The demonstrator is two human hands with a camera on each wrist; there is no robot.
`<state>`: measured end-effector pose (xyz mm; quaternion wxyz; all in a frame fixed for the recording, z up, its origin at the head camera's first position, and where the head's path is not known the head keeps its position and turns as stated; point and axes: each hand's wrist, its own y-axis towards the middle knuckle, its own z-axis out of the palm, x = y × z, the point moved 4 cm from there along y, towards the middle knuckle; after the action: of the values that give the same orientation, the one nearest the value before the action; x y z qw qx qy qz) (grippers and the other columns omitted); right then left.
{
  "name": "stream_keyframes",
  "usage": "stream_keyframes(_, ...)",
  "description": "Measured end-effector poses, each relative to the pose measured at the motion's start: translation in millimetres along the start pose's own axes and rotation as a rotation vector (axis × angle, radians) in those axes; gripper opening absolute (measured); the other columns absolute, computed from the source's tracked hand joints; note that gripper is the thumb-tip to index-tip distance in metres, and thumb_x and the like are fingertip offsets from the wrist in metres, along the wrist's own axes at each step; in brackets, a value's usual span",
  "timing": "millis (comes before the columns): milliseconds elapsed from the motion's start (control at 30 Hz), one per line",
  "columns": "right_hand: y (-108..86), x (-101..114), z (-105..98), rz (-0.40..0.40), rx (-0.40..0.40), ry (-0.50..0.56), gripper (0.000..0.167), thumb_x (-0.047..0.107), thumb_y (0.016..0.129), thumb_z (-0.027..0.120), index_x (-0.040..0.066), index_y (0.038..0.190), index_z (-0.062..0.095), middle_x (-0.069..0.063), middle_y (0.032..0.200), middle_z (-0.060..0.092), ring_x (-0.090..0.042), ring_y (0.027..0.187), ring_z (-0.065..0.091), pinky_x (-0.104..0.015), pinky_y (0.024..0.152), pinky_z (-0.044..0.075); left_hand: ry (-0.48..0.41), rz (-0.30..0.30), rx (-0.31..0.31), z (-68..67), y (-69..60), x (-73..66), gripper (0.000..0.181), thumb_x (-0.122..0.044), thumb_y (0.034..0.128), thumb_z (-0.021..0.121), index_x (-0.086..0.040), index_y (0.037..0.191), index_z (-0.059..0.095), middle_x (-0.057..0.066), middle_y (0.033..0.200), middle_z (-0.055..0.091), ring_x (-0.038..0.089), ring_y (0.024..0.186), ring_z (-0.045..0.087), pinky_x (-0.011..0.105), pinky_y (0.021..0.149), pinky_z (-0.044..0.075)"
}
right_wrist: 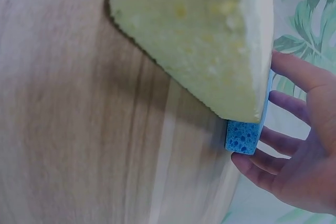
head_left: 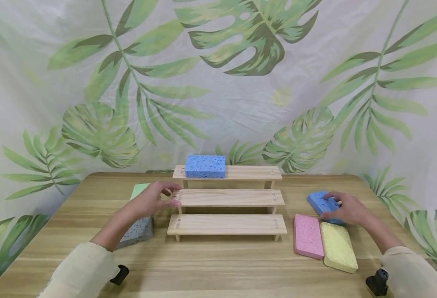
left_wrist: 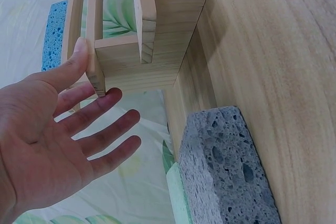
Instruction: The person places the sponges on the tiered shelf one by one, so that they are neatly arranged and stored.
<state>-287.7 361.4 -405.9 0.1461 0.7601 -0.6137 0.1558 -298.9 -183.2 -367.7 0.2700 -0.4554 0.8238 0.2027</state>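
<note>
A three-tier wooden rack (head_left: pixel 229 198) stands mid-table in the head view. My left hand (head_left: pixel 152 200) grips the left end of its middle board, thumb and fingers around the end; the left wrist view shows this hand (left_wrist: pixel 52 140) at the board (left_wrist: pixel 94 69), its other fingers spread. At the right, my right hand (head_left: pixel 346 209) holds a blue sponge (head_left: pixel 319 200) lying on the table, fingers and thumb at its edges. In the right wrist view the hand (right_wrist: pixel 310 150) touches that sponge (right_wrist: pixel 241 137), partly hidden behind the yellow one. Another blue sponge (head_left: pixel 205 166) lies on the top tier, left side.
A pink sponge (head_left: pixel 308 236) and a yellow sponge (head_left: pixel 338 247) lie side by side, right of the rack and nearer than the held sponge. Left of the rack are a grey sponge (head_left: pixel 138 231) and a light green one (head_left: pixel 138 189), both partly covered by the left arm.
</note>
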Motion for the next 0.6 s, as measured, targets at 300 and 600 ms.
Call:
stream_keyframes(300, 0.8, 4.6, 2.0, -0.066, 0.047, 0.014, 0.079, 0.026, 0.078, 0.092, -0.012, 0.137, 0.055, -0.047, 0.128, 0.054, -0.061, 0.116, 0.056, -0.069, 0.092, 0.048, 0.000, 0.002, 0.001, 0.5, 0.0, 1.3, 0.050, -0.019, 0.0977, 0.075, 0.010, 0.135, 0.060, 0.028, 0.134, 0.063, 0.045, 0.117, 0.062, 0.059, 0.096, 0.053)
stream_keyframes(600, 4.2, 5.3, 4.8, -0.111, 0.055, 0.014, 0.075, 0.015, 0.077, 0.088, -0.009, 0.139, 0.055, -0.044, 0.130, 0.055, -0.057, 0.117, 0.055, -0.070, 0.094, 0.046, -0.002, 0.000, 0.003, 0.2, -0.3, 0.1, 0.049, -0.019, 0.0978, 0.075, 0.010, 0.135, 0.061, 0.027, 0.133, 0.063, 0.045, 0.117, 0.062, 0.058, 0.096, 0.053)
